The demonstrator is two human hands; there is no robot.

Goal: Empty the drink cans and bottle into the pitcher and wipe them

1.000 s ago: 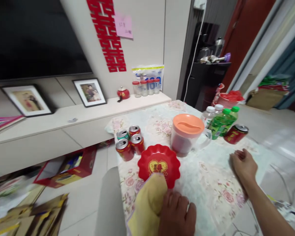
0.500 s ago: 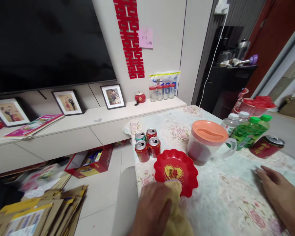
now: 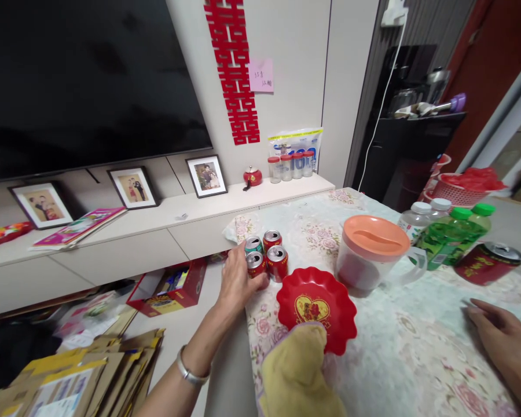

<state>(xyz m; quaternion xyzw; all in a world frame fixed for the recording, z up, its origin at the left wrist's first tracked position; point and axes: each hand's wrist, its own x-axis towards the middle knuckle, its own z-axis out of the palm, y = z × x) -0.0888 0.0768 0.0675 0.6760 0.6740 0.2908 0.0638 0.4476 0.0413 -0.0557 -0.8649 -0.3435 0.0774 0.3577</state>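
My left hand [image 3: 238,277], a bracelet on its wrist, is wrapped around the front-left red soda can [image 3: 256,263], thumb in front and fingers along the far left side. Three other cans stand tightly beside it, among them a teal one [image 3: 254,244] and a red one [image 3: 277,262]. A red scalloped plate [image 3: 338,313] lies just right of the cans, with a yellow cloth [image 3: 297,370] partly over its near rim. My right hand [image 3: 503,341] rests over the tablecloth at the right edge, fingers loosely extended, holding nothing.
A plastic pitcher [image 3: 369,266] with an orange lid stands behind the plate. Farther right are green-capped bottles [image 3: 449,237], a larger dark red can [image 3: 488,263] and a pink basket [image 3: 455,193]. Left of the table, a red box [image 3: 191,289] and cardboard envelopes [image 3: 82,376] sit on the floor.
My left hand has let go of the yellow cloth and moved forward and left onto the front-left can. The cloth stays by the plate. My right hand has hardly moved.
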